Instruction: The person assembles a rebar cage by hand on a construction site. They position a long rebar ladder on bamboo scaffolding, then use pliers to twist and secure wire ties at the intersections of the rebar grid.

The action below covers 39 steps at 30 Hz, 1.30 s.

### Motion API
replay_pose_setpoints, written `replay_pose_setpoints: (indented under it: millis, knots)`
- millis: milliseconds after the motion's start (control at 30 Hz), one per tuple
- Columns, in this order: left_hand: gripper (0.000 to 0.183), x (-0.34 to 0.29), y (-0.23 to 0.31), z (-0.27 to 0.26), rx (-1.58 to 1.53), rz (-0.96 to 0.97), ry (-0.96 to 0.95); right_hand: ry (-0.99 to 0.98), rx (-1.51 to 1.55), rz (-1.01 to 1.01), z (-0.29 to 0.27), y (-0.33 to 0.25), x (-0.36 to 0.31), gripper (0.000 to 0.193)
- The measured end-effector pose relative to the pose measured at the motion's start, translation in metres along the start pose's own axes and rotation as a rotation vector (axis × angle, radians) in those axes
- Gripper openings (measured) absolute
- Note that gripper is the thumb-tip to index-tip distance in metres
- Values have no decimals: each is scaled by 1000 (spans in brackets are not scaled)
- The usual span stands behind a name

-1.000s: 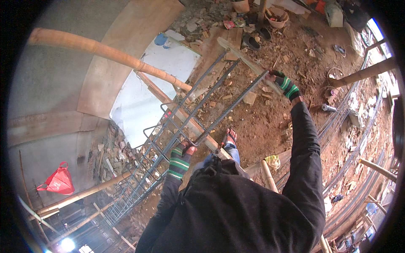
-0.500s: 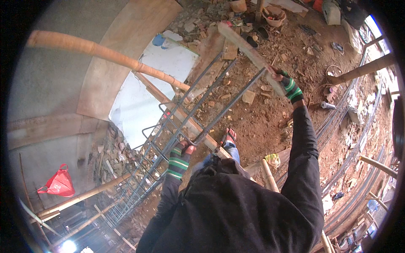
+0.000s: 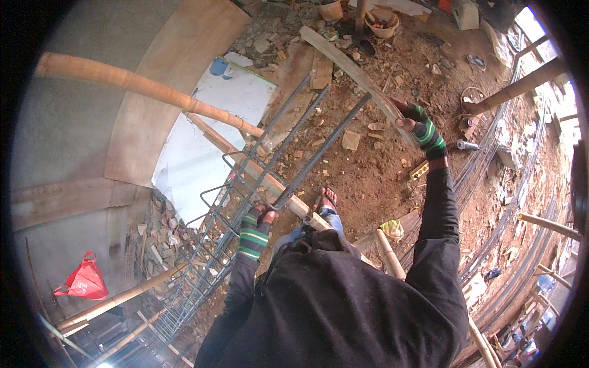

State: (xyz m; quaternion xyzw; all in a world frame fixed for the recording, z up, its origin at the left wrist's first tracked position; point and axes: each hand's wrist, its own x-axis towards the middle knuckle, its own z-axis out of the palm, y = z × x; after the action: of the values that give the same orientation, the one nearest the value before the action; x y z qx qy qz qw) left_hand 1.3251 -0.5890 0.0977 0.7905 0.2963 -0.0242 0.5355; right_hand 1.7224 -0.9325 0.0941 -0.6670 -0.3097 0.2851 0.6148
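A cage of tied steel rebar [image 3: 227, 199] slants from lower left toward the middle, its long bar ends pointing up and right. My left hand [image 3: 254, 233], in a green-striped fingerless glove, is closed round a stirrup near the cage's front end. In my right hand [image 3: 424, 132], gloved the same way, is the near end of a long wooden plank [image 3: 353, 70]. The plank runs up and left past the bar tips; one tip appears to meet its edge, though contact is hard to tell. A wooden beam [image 3: 270, 182] crosses by the cage.
A bamboo pole [image 3: 141, 76] juts in from the left before a white board [image 3: 215, 122]. Rubble and broken brick [image 3: 351, 140] litter the dirt. Long steel bars [image 3: 485, 162] lie at right. A red bag [image 3: 86, 280] hangs left; a bucket [image 3: 381, 26] stands far off.
My right hand sits farther from the bar tip, and the plank has shifted slightly up and left. My left hand keeps its grip on the cage. The whole view has drifted a little.
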Motion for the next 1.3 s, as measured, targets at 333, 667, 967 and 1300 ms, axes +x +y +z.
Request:
replay_pose_setpoints:
  millis: [333, 667, 967, 1300]
  knots:
    - [16, -2, -2, 4, -42, -2, 29, 537, 169, -124, 29, 43, -10, 52]
    - [23, 1, -9, 7, 21, 91, 55, 223, -1305, -197, 170, 77, -7, 54]
    - [46, -6, -15, 9, 253, 212, 268, 265, -1377, -256, 227, 47, -6, 40]
    - [25, -10, -20, 10, 130, 324, 344, 114, -962, -59, 290, 27, -123, 31]
